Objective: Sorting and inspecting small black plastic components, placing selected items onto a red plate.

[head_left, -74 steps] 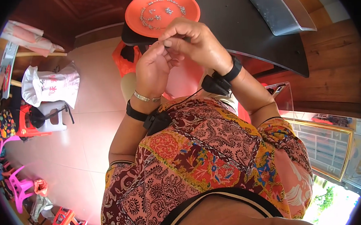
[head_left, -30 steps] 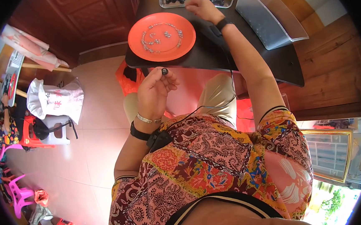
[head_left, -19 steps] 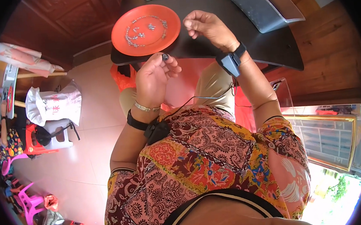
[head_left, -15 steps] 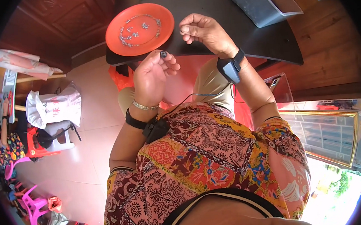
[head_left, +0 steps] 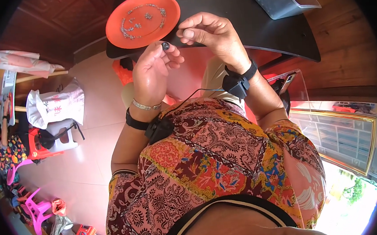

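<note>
Between the thumb and forefinger of my left hand sits a small black round piece with a shiny spot on top. The other fingers of that hand curl loosely. My right hand is just to the right, thumb and forefinger pinched together; anything between the tips is too small to make out. The two hands are apart, over the table's near edge. Beyond my left hand lies a round orange-red plate. Small glittering pieces are spread on it in a ring, with a few little clusters inside.
The dark table carries a grey plastic bin at the far right. A thin cable runs between my wrist straps. At left are a white sack, plastic stools and another person.
My right hand has shifted left, closer to my left hand. The plate and table appear higher in view, and the tray at the back has left the picture.
</note>
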`<act>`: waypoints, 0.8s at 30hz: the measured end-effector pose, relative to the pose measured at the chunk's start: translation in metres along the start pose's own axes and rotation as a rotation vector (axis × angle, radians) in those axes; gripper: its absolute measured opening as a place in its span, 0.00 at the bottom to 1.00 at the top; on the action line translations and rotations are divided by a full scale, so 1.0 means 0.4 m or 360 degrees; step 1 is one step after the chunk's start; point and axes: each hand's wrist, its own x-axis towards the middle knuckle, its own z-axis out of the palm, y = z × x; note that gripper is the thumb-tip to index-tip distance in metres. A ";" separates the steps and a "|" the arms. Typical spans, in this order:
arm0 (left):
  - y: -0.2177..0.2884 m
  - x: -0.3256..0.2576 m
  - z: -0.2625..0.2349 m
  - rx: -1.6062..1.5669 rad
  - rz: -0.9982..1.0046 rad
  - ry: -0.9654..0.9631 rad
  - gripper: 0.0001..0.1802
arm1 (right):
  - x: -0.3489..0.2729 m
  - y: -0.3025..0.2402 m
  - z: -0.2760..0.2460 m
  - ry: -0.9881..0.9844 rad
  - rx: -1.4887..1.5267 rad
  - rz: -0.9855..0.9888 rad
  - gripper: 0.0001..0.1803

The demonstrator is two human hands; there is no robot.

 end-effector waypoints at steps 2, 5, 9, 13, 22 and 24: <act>-0.003 -0.001 -0.001 0.0031 0.0018 0.0006 0.13 | -0.003 0.009 0.022 0.0009 0.0072 -0.0158 0.07; -0.010 0.000 -0.009 0.0036 0.0001 -0.0036 0.13 | -0.012 0.011 0.052 -0.0078 0.0210 -0.0120 0.07; -0.016 0.001 -0.010 0.0133 0.0024 -0.0111 0.21 | -0.013 0.036 0.069 -0.0028 -0.0392 -0.0384 0.07; -0.023 0.001 -0.023 0.0109 0.0023 -0.0126 0.23 | -0.016 0.049 0.073 0.0027 -0.0381 -0.0338 0.07; -0.018 -0.002 0.001 -0.0090 0.0053 0.0030 0.12 | -0.028 0.067 0.080 0.0113 -0.0721 -0.0633 0.16; -0.016 -0.005 0.000 -0.0091 0.0028 0.0014 0.12 | -0.029 0.077 0.078 0.0128 -0.0759 -0.0686 0.17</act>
